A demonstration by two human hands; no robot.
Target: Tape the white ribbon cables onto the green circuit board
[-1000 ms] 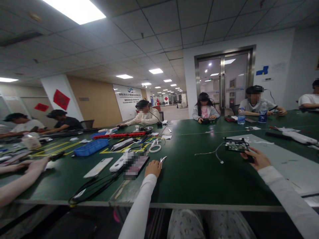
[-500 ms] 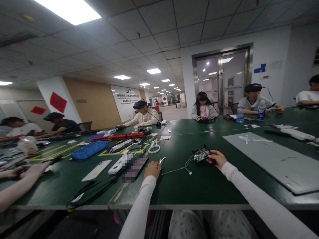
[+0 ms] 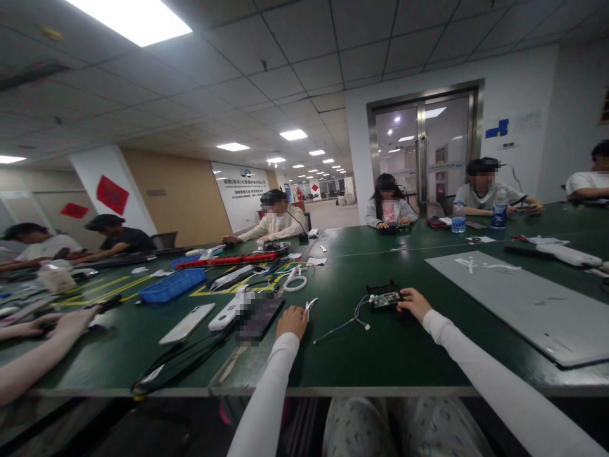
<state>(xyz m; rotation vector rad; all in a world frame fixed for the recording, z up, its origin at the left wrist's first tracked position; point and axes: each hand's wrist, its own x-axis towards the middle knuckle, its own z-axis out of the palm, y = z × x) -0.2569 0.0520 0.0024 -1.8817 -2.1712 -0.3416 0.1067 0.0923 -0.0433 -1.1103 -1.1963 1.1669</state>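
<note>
My right hand (image 3: 415, 306) pinches the right end of a green circuit board (image 3: 391, 299) set in a black plastic frame (image 3: 380, 289). The board sits low over the table and looks nearly flat; I cannot tell whether it touches. From its left side a thin grey cable bundle (image 3: 356, 315) with a small white connector (image 3: 366, 327) trails onto the table. My left hand (image 3: 292, 322) rests on the table left of the cable, fingers closed around a small tool with pale, pointed ends (image 3: 311, 305). Its handle is hidden under the hand.
A dark phone (image 3: 266, 318), a white power bank (image 3: 223, 317) and a pale phone (image 3: 188, 324) lie left of my left hand. Behind are a blue tray (image 3: 172, 285) and a white cable coil (image 3: 295, 283). A grey panel (image 3: 514, 304) lies right. Other people sit around the table.
The board in my right hand has gone from tilted to flatter and turned slightly. Its trailing cable end has shifted a little. My left hand has barely moved.
</note>
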